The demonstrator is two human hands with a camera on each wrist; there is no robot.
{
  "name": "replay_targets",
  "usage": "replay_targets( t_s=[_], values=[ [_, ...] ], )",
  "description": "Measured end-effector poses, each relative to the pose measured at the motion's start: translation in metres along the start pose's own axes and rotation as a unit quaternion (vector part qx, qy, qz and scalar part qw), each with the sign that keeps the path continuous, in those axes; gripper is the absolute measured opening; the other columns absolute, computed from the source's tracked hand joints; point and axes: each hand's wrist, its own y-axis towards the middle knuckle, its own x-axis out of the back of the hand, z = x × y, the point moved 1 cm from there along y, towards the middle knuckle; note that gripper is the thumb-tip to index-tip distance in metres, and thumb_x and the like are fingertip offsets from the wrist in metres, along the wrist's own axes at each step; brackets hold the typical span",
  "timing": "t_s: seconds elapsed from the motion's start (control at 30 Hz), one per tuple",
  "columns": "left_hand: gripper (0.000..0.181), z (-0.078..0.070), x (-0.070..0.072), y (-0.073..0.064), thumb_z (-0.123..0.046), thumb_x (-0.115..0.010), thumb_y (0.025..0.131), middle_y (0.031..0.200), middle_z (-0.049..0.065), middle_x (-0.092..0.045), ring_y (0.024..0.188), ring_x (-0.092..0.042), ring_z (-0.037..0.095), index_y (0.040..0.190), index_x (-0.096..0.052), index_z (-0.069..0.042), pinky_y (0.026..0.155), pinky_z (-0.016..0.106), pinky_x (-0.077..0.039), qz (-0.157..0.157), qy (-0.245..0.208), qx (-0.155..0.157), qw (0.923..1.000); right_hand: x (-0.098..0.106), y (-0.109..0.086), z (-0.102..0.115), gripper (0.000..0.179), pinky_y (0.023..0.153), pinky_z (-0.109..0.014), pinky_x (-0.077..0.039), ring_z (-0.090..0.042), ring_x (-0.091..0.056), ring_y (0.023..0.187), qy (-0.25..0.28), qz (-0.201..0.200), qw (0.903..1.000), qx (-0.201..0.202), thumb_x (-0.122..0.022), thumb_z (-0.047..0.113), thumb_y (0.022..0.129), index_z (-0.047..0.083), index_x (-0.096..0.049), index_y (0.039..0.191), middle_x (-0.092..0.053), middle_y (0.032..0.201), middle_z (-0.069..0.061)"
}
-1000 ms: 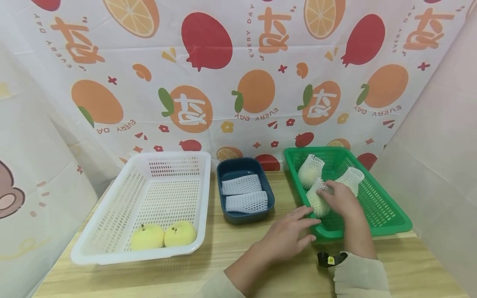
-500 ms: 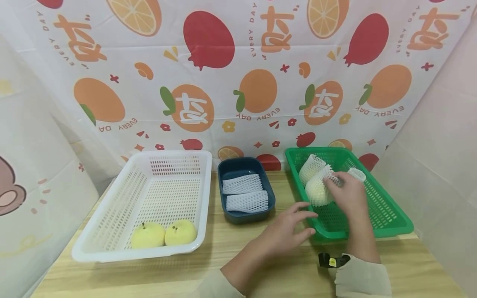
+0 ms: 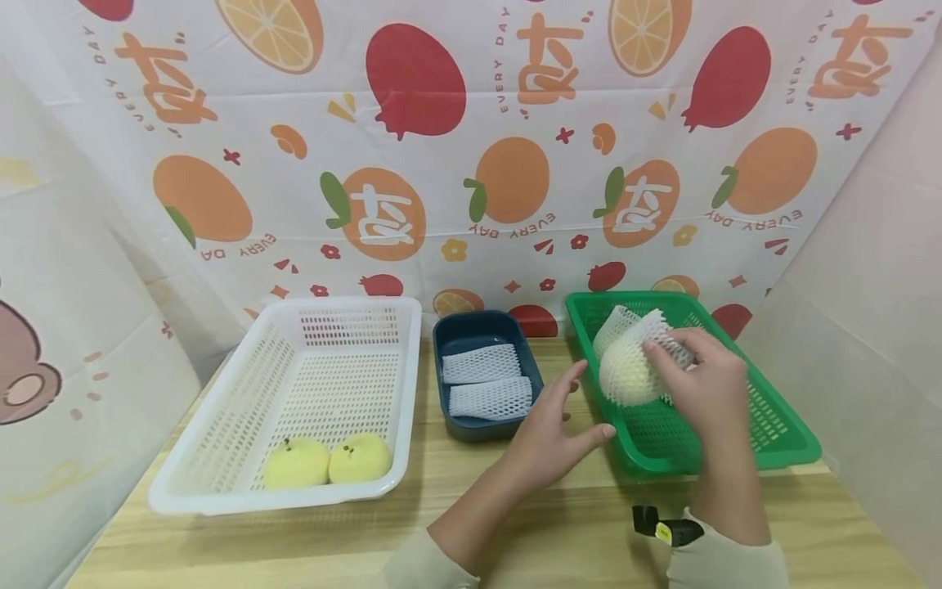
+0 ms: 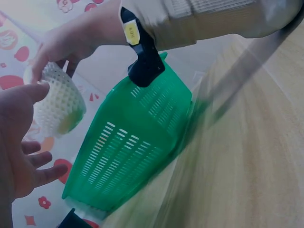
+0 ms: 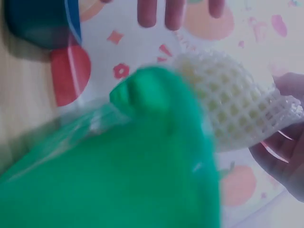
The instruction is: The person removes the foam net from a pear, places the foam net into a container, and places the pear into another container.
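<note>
My right hand (image 3: 712, 383) pinches the gathered end of a white foam net (image 3: 655, 327) with a round yellow fruit (image 3: 629, 370) inside. It holds the netted fruit above the green basket (image 3: 791, 446), tilted with the net's end toward the hand. In the right wrist view, the netted fruit (image 5: 228, 102) shows beyond the basket's blurred rim. My left hand (image 3: 546, 438) is spread beside the basket's left edge, thumb near the rim, holding nothing. In the left wrist view its fingers lie close to the netted fruit (image 4: 59, 102). Another netted fruit (image 3: 612, 327) sits behind, partly hidden.
Between the baskets stands a dark blue tub (image 3: 482, 323) with two flat white foam nets (image 3: 489, 398). At left, a white basket (image 3: 408, 384) holds two yellow fruits (image 3: 297, 464). A fruit-print cloth (image 3: 441, 188) hangs behind the wooden table (image 3: 368, 548).
My right hand has lifted the netted fruit up from the green basket's floor. My left hand has drawn back from the basket rim and spread its fingers.
</note>
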Motion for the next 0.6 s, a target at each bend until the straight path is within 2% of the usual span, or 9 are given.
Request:
replay_targets(
  t_s=[0.13, 0.2, 0.3, 0.43, 0.6],
  values=[
    [0.09, -0.001, 0.007, 0.0, -0.049, -0.075, 0.084, 0.157, -0.012, -0.029, 0.139, -0.038, 0.013, 0.152, -0.017, -0.045, 0.103, 0.04, -0.048, -0.021, -0.03, 0.018, 0.9992, -0.008, -0.005, 0.015, 0.015, 0.067, -0.001, -0.043, -0.009, -0.06, 0.082, 0.034, 0.051, 0.9958, 0.068, -0.08, 0.01, 0.08, 0.001, -0.074, 0.091, -0.073, 0.092, -0.009],
    [0.092, -0.001, 0.011, -0.001, -0.05, -0.076, 0.081, 0.157, -0.01, -0.031, 0.136, -0.041, 0.013, 0.152, -0.017, -0.046, 0.102, 0.043, -0.048, -0.028, -0.041, 0.023, 0.9985, -0.016, -0.008, 0.021, 0.012, 0.068, -0.005, -0.047, -0.006, -0.061, 0.081, 0.062, 0.087, 0.9891, 0.101, -0.081, 0.008, 0.078, 0.004, -0.074, 0.088, -0.073, 0.09, -0.004],
    [0.092, 0.002, 0.017, -0.003, -0.05, -0.079, 0.079, 0.152, -0.01, -0.037, 0.126, -0.05, 0.013, 0.151, -0.021, -0.044, 0.096, 0.038, -0.052, -0.029, -0.052, 0.027, 0.9979, -0.027, -0.013, 0.031, 0.01, 0.071, -0.013, -0.052, -0.008, -0.064, 0.082, 0.085, 0.144, 0.9778, 0.127, -0.081, 0.011, 0.079, 0.01, -0.075, 0.088, -0.072, 0.089, 0.002],
    [0.082, 0.007, 0.025, -0.007, -0.043, -0.08, 0.08, 0.14, -0.009, -0.048, 0.11, -0.059, 0.011, 0.147, -0.034, -0.04, 0.084, 0.026, -0.056, -0.012, -0.051, 0.021, 0.9984, -0.038, -0.021, 0.042, 0.011, 0.072, -0.022, -0.055, -0.007, -0.064, 0.083, 0.087, 0.2, 0.9676, 0.126, -0.08, 0.018, 0.082, 0.015, -0.075, 0.091, -0.071, 0.09, 0.007],
    [0.069, 0.016, 0.034, -0.018, -0.04, -0.08, 0.079, 0.127, -0.007, -0.057, 0.1, -0.062, 0.009, 0.139, -0.047, -0.033, 0.076, 0.023, -0.056, 0.015, -0.021, 0.022, 0.9994, -0.046, -0.029, 0.051, 0.009, 0.068, -0.024, -0.054, -0.005, -0.059, 0.079, 0.085, 0.262, 0.9542, 0.117, -0.078, 0.022, 0.084, 0.018, -0.075, 0.092, -0.069, 0.091, 0.009]
  ],
)
